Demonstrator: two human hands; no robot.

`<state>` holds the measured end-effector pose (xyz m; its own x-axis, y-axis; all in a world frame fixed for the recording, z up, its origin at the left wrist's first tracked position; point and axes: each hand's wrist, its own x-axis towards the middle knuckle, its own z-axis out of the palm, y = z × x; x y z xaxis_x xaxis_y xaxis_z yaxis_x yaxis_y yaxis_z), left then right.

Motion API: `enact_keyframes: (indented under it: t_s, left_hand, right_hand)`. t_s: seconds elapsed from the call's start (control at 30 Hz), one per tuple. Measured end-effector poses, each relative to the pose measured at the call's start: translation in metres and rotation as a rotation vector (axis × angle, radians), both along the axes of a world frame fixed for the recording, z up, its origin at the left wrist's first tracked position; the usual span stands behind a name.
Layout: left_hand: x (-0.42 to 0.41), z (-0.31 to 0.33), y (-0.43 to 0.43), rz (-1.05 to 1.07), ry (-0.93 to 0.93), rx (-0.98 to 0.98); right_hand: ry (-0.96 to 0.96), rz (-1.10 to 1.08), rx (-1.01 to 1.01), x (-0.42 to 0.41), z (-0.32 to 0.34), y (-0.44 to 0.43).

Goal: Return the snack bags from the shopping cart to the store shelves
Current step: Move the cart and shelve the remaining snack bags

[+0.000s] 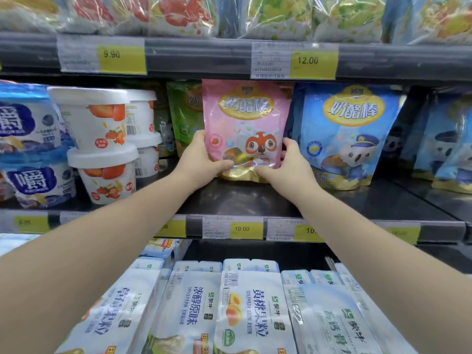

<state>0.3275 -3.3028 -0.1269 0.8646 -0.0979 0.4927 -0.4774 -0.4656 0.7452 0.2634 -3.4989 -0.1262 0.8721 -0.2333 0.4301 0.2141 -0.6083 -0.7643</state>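
Nearest the camera, at 6 o'clock in the view, white flat packs (250, 310) lie on the lower shelf; they play no part in this step. Beyond them runs the front edge of the middle shelf (242, 200), with a yellow price tag (241, 228) marked 10.00 directly below the work area.

On that shelf, both hands hold the pink snack bag (245, 118).
- The left hand (201, 159) grips the bag at its 8 o'clock corner, thumb laid across the front and fingers curled round the side.
- The right hand (288, 164) mirrors this at 4 o'clock, thumb on the front and fingers wrapped round the edge.
- The bag stands upright at the centre of the view, and its gold base appears to rest on the shelf deck, set back from the front edge.

Handling, as a judgement:
- The bag is a glossy stand-up pouch, probably light, with soft walls that dent and a film that slips under a loose grip.
- Hold it low, at the two bottom corners where the folded base is stiffest (the present hold does this).
- Avoid squeezing the middle; how fragile the contents are cannot be told.

Farther back, a blue bag (347, 134) stands just beside it at 3 o'clock. A green bag (184, 111) sits partly behind it at 10 o'clock. Stacked white tubs (99, 118) stand at 9 o'clock. The shopping cart is not in view.
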Motion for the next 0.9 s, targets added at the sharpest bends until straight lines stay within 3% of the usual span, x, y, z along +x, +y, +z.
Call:
enact_keyframes:
  t_s: [0.23, 0.57, 0.9]
  left_hand:
    - [0.015, 0.0, -0.023, 0.086, -0.058, 0.042]
    - [0.049, -0.003, -0.043, 0.157, 0.049, 0.129]
    - [0.046, -0.005, -0.047, -0.032, 0.001, 0.168]
  right_hand:
    - [0.005, -0.099, -0.377, 0.0, -0.001, 0.006]
    - [0.165, -0.042, -0.469, 0.01, -0.004, 0.007]
    - [0.223, -0.039, -0.419, 0.014, -0.002, 0.001]
